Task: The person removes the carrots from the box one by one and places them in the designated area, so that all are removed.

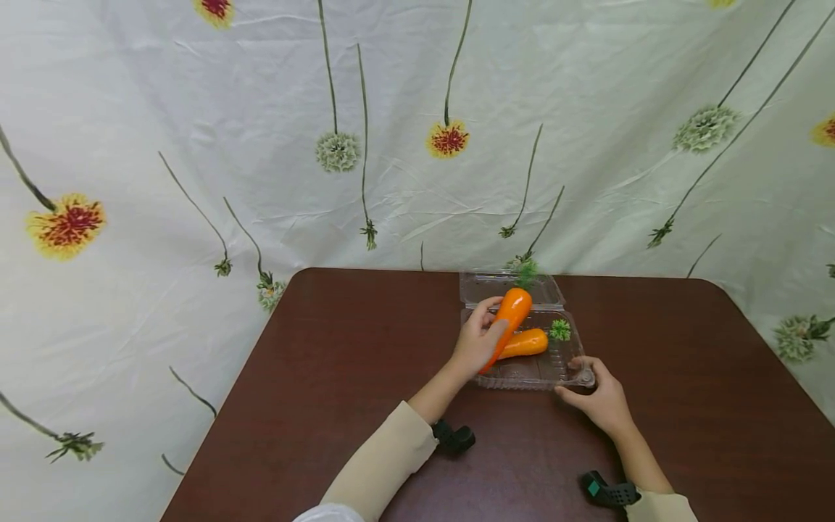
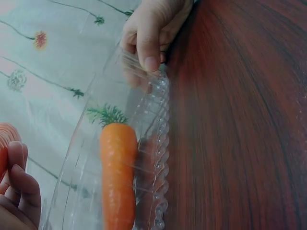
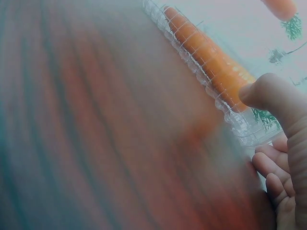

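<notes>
Carrot in left fingers, another carrot in clear container, right fingers at corner

Passage over the wood-grain tabletop left of centre and at lower right, floral cloth walling off the top, left hand and held carrot obstructing the left of the clamshell tray, second carrot inside, right hand at its lower-right corner

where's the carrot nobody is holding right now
In the head view, the unheld carrot lies right of centre inside the clear plastic container, partly hidden by the held carrot in the left hand.
</notes>
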Available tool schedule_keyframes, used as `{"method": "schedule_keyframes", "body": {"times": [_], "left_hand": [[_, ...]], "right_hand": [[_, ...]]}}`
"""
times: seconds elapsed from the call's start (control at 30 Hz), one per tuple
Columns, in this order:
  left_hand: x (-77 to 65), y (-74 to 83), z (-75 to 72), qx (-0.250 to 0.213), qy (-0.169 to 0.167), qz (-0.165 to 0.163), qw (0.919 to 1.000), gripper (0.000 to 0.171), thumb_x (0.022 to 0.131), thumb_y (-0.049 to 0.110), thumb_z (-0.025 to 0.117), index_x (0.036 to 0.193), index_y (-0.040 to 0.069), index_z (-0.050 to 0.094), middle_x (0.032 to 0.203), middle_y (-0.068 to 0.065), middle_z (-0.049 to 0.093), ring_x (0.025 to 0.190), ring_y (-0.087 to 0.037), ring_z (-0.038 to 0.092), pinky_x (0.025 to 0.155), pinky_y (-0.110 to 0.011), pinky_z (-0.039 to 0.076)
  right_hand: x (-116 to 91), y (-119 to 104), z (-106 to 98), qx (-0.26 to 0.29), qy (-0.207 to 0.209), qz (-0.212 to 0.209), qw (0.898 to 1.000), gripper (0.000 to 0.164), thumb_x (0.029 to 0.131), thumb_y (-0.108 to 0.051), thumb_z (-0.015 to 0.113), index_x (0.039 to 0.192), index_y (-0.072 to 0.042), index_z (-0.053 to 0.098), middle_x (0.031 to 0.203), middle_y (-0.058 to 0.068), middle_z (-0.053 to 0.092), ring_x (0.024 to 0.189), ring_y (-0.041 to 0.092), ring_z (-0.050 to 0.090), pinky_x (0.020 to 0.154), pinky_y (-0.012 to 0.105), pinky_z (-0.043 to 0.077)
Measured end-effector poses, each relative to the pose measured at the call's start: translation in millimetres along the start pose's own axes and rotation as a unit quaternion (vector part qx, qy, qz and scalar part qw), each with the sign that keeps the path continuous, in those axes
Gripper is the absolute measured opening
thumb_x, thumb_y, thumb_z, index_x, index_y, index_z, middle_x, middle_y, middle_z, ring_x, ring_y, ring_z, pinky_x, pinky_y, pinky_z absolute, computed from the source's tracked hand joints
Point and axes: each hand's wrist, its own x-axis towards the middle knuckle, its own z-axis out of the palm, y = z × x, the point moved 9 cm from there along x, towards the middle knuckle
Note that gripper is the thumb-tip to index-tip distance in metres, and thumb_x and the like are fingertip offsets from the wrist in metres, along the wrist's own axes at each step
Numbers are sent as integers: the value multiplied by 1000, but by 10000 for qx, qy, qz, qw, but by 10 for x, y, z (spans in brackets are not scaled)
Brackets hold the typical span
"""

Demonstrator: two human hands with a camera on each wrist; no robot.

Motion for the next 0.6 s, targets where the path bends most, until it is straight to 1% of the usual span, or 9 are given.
{"method": "schedule_keyframes", "body": {"times": [0.17,0.33,0.4,0.6], "left_hand": [[-38,-21,-113,-58,202,-25,9998,40,92,20,50,131,17,45,89,-8,60,65,-16,59,50,-30,50],[-61,-29,-235,-103,363,29,9993,40,94,17,50,132,14,43,89,-11,61,70,-15,57,58,-28,48],[-76,-18,-279,-118,387,2,9992,40,94,15,49,133,12,42,90,-11,61,71,-15,57,60,-27,48],[-204,217,-432,-14,584,31,9983,39,94,9,48,131,1,41,88,-15,60,69,-14,54,60,-27,47]], "right_hand": [[-1,-1,-2,-4,13,-5,10000,57,72,-30,79,117,-10,50,114,11,56,110,32,47,83,50,38],[-4,5,-3,-9,10,38,10000,58,72,-31,79,117,-10,49,115,11,56,111,33,47,84,52,37],[-4,6,-5,-22,18,56,10000,58,72,-31,79,117,-10,49,116,11,55,111,33,46,84,52,37],[-7,-12,-5,-30,21,62,10000,58,72,-31,79,117,-10,49,116,13,55,113,34,45,85,53,37]]}}
